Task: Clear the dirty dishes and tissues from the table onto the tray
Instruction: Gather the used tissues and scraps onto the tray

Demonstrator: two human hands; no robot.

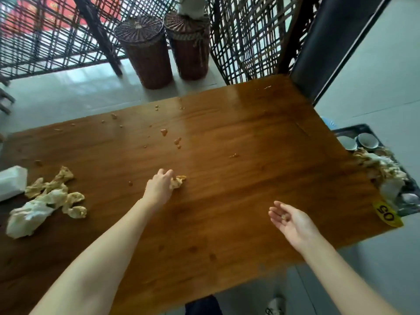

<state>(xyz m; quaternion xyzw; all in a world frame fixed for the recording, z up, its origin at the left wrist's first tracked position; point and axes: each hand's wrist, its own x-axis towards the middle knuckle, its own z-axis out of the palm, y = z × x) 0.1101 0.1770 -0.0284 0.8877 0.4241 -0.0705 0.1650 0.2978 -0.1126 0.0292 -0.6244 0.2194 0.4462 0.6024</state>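
Observation:
On the brown wooden table (238, 137), my left hand (159, 185) is closed on a small stained tissue wad (178, 181) near the middle. My right hand (289, 220) hovers palm up over the table's right part, fingers apart, with a tiny crumb on the palm. A heap of soiled tissues (47, 201) lies at the table's left end. Beyond the right edge sits a dark tray (409, 189) holding two bowls (356, 142) and a pile of used tissues (384, 171).
A white tissue pack (12, 181) rests at the far left. Sauce drips and crumbs (170, 137) dot the tabletop. A yellow number sticker (386, 213) marks the right corner. Two wicker baskets (166, 48) and lattice screens stand behind the table.

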